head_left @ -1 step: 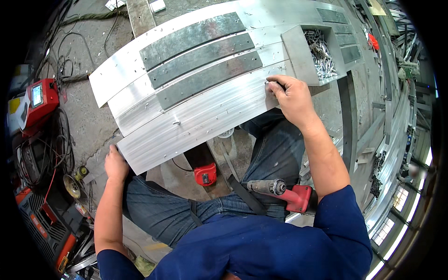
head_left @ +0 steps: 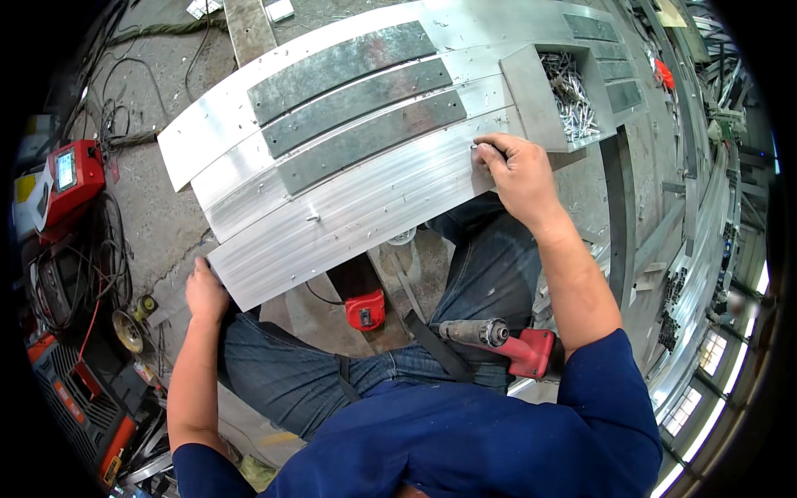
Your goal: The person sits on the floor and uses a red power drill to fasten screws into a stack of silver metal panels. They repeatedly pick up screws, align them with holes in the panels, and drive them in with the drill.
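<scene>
A long silvery aluminium plank lies across my lap, the nearest of several planks side by side. My left hand has its fingers curled at the plank's left end, partly hidden there. Over the right part of the same plank, my right hand pinches a small metal rivet between thumb and fingers. Another rivet stands up from the plank near its middle, and small bits of metal are scattered around it. Just beyond my right hand, an open metal box holds many rivets.
Dark metal strips lie on the planks. A red and grey cordless power tool rests by my right thigh. Between my legs is a red battery-like block. At left stand a red machine with a screen and coiled cables.
</scene>
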`<state>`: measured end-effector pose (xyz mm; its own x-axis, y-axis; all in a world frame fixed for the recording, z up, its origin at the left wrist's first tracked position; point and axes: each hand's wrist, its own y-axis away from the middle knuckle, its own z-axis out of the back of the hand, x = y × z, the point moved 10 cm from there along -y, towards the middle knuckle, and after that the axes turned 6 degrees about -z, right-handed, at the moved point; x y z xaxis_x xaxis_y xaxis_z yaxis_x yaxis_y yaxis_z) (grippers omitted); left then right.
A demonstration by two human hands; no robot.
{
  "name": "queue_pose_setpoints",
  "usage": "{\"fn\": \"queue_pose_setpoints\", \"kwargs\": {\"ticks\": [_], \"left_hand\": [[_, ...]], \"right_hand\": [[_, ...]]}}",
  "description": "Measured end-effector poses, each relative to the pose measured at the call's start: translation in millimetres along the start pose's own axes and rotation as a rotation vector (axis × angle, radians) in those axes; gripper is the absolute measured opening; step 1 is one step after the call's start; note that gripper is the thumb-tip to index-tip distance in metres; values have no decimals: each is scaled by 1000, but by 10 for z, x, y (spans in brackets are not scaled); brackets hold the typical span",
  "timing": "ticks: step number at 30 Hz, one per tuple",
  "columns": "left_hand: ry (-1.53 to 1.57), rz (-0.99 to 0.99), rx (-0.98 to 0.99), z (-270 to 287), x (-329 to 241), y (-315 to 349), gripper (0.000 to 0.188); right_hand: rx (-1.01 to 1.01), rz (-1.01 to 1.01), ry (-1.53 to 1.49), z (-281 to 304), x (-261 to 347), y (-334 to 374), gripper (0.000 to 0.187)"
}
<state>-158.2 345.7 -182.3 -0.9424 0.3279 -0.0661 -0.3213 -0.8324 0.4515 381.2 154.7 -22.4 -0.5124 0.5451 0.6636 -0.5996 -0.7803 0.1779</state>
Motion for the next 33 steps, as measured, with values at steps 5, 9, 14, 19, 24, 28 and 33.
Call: {"fn": "queue_pose_setpoints", "kwargs": {"ticks": [5, 9, 14, 19, 24, 28, 33], "left_hand": [[154, -114, -69, -90, 70, -66, 36], [203, -247, -33, -122, -109, -92, 33], [144, -293, -113, -142, -65, -93, 35], [200, -358, -105, -40, -286, -80, 33], [138, -351, -115, -109, -191, -104, 30], [198, -327, -109, -10, -291, -98, 27], [199, -360, -160, -7, -264, -82, 28]], "right_hand": [[-61, 30, -40, -6, 29, 25, 16], [-77, 21, -66, -4, -18, 38, 15], [-82, 18, -50, -2, 11, 46, 15], [-99, 16, -78, -4, -38, 57, 15], [-106, 1, -86, 10, -19, 60, 14], [-197, 246, 242, 7, 234, 146, 11], [-240, 427, 428, -85, 390, 218, 11]]}}
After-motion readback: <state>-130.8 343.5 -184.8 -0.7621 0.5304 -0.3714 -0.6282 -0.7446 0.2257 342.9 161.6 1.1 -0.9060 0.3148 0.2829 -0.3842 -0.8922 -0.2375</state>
